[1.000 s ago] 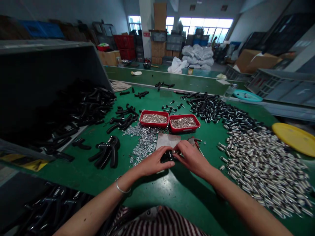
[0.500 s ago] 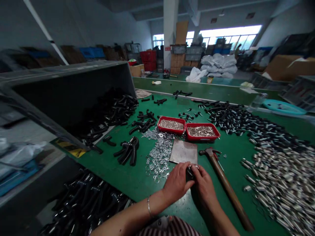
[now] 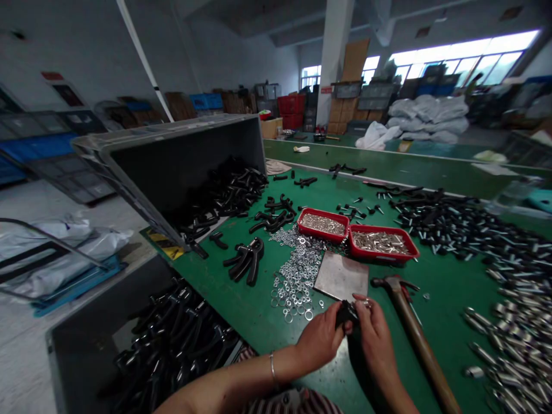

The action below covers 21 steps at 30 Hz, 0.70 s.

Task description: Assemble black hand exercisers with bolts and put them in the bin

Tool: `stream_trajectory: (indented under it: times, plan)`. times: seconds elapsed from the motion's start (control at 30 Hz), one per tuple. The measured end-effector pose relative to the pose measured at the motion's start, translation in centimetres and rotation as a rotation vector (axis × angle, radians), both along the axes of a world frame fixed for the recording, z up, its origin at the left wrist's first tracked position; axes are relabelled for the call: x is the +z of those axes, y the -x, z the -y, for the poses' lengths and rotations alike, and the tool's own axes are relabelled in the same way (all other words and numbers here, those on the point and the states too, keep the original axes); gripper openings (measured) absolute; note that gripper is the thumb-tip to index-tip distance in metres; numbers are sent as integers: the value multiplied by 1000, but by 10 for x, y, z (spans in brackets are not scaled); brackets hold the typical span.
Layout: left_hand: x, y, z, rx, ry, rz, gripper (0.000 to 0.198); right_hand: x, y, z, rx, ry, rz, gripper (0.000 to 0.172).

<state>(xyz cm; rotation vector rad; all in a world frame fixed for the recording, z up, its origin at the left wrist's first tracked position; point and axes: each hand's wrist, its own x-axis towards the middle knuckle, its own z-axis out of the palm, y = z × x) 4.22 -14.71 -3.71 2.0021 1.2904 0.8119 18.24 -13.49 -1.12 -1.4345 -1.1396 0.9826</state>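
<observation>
A small black part (image 3: 346,313) is held up over the green table, close to the near edge of a flat metal plate (image 3: 342,276). My left hand (image 3: 317,343), with a bracelet at its wrist, is closed round the part from the left. From the right, the fingers of my right hand (image 3: 376,330) are bent and press against it. Something small and shiny shows by the right fingertips, too small to name. A hammer (image 3: 416,339) with a wooden handle lies just right of my right hand. Loose metal rings (image 3: 297,282) are scattered left of the plate.
Two red trays (image 3: 383,257) of small metal pieces stand behind the plate. Black spring clamps (image 3: 245,261) lie at left, beside a tipped grey crate (image 3: 172,129) of black handles. On the right are heaps of black-headed bolts (image 3: 452,224) and metal cylinders (image 3: 521,339).
The view has swung left, so the table's things sit farther right. My hands still hold the black part, which is turned differently and shows more between the fingers.
</observation>
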Motion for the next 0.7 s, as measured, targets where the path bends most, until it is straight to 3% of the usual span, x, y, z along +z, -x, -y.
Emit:
stream_trajectory:
  times: [0.2,0.27,0.4,0.5,0.7]
  plan:
    - [6,2,1,-84,-22,-28,52,-2,-3,9,70,297,-412,47]
    - [10,0,1,-115,-12,-49,54,-2,-6,11,35,318,-362,47]
    - [15,-3,-2,-116,1,-100,52,2,-10,11,-54,144,-100,46]
    - [15,-4,-3,-132,4,-156,45,6,-9,11,-95,84,-36,50]
    - [12,-4,-1,-259,-34,-215,82,1,-18,9,-134,114,-94,54]
